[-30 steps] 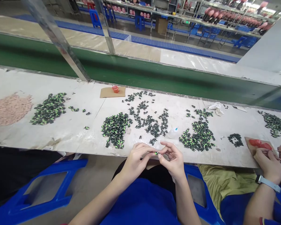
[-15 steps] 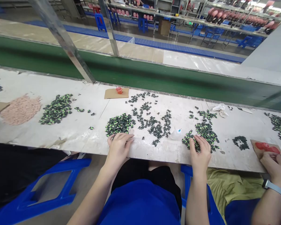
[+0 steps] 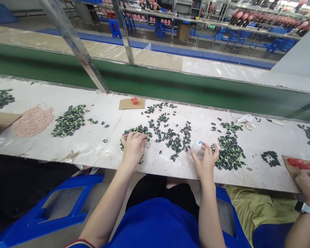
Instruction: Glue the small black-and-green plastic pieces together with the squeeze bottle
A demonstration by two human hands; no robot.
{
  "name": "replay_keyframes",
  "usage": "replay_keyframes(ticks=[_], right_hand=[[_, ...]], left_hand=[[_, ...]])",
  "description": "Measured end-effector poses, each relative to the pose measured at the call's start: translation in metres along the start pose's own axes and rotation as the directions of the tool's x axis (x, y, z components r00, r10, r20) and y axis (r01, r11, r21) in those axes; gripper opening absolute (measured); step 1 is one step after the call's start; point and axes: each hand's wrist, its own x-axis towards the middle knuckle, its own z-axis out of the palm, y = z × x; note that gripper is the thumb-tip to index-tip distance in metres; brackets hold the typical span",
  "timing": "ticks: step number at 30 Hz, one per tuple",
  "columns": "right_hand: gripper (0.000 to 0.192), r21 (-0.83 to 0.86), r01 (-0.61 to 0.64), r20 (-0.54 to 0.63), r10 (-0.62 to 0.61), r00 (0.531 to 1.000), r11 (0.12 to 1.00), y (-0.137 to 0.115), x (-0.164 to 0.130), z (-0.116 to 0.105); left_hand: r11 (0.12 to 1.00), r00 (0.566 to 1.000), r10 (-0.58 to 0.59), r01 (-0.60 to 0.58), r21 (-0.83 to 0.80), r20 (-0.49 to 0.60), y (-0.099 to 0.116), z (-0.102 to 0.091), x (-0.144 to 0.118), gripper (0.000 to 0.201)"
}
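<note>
L hand [image 3: 133, 146] at blk/grn pile [image 3: 140, 129]

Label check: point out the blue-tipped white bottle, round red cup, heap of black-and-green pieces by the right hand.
Blue-tipped white bottle [image 3: 196, 147]: head view, white body.
Round red cup [image 3: 134, 101]: head view, front wall.
Heap of black-and-green pieces [image 3: 229, 153] by the right hand [image 3: 206, 161]: head view, heap's middle.

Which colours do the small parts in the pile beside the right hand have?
The parts are dark with bright green patches, best seen in the head view.
</note>
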Motion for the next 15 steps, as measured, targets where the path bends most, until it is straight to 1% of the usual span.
replay_keyframes(ticks=[2,3,5,7,9,11,13,15], right_hand=[[0.033,0.153,-0.090,0.020,0.088,0.996,0.984,-0.005,0.000,-0.003],[0.033,0.244,-0.147,0.049,0.139,0.989,0.959,-0.006,-0.001,-0.005],[0.033,0.415,-0.247,0.128,0.213,0.969,0.876,-0.006,-0.006,-0.010],[0.032,0.532,-0.300,0.180,0.240,0.954,0.792,-0.002,-0.011,-0.015],[0.032,0.592,-0.318,0.179,0.263,0.948,0.740,0.003,-0.015,-0.018],[0.033,0.643,-0.307,0.139,0.287,0.948,0.702,0.007,-0.019,-0.019],[0.034,0.711,-0.281,0.096,0.307,0.947,0.645,0.009,-0.021,-0.019],[0.034,0.785,-0.266,0.074,0.342,0.937,0.560,0.007,-0.022,-0.017]], left_hand=[[0.999,0.996,0.040,-0.041,0.014,0.077,-0.004,0.001,0.011,0.028],[0.997,0.990,0.072,-0.074,0.013,0.125,-0.006,0.002,0.016,0.032],[0.989,0.968,0.143,-0.147,0.005,0.208,-0.011,0.005,0.023,0.036],[0.978,0.943,0.202,-0.209,-0.002,0.263,-0.017,0.007,0.028,0.035],[0.970,0.923,0.236,-0.243,-0.014,0.303,-0.023,0.008,0.032,0.031],[0.969,0.909,0.244,-0.246,-0.036,0.338,-0.026,0.006,0.033,0.027],[0.969,0.902,0.243,-0.238,-0.058,0.356,-0.024,0.004,0.032,0.023],[0.964,0.895,0.265,-0.248,-0.093,0.360,-0.017,0.001,0.025,0.019]])
